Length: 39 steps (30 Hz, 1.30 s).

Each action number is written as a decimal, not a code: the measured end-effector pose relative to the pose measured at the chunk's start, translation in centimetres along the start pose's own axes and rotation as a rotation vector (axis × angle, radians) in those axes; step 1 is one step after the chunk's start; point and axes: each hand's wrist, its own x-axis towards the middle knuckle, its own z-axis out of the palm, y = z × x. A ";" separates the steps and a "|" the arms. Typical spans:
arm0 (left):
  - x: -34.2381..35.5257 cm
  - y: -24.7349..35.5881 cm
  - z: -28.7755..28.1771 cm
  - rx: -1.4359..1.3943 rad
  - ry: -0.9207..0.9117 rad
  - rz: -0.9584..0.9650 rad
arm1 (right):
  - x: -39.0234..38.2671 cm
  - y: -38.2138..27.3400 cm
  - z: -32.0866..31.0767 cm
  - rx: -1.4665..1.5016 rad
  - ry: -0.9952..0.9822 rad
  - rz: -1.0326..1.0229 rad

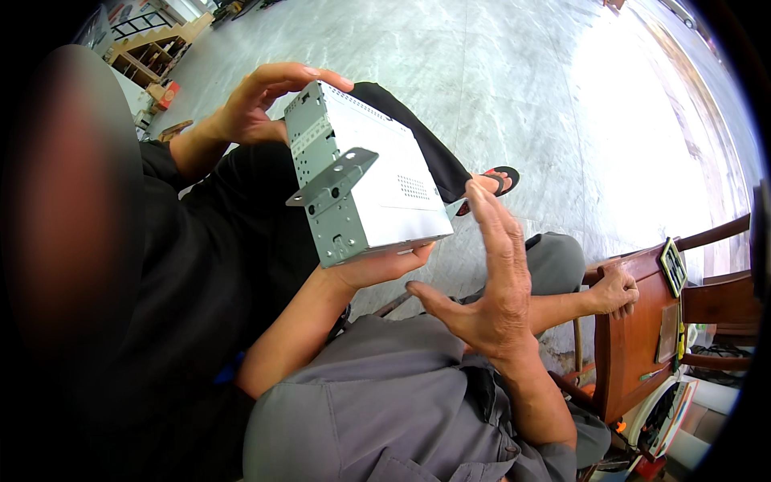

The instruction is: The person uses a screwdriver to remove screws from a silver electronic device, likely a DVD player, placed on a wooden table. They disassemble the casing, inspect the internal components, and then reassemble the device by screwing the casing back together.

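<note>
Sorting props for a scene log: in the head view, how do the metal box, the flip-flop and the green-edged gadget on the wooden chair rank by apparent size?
1. Metal box: largest by far, though it is also nearest the camera.
2-3. Flip-flop and green-edged gadget: they look alike in size, and the flip-flop lies farther off, so they go unranked.
</note>
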 end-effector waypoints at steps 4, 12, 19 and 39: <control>-2.4 1.8 -6.4 0.176 -0.053 0.128 | 0.8 -0.8 1.3 -0.023 -0.031 -0.052; -4.8 4.9 -13.7 0.282 -0.139 0.291 | 1.6 -0.6 4.9 0.055 0.087 -0.067; -2.0 4.9 -11.3 0.352 -0.018 0.273 | 1.5 2.3 7.5 -0.052 0.245 -0.097; 0.9 10.7 -10.4 0.621 -0.329 0.202 | -0.6 1.4 5.9 0.390 0.222 0.152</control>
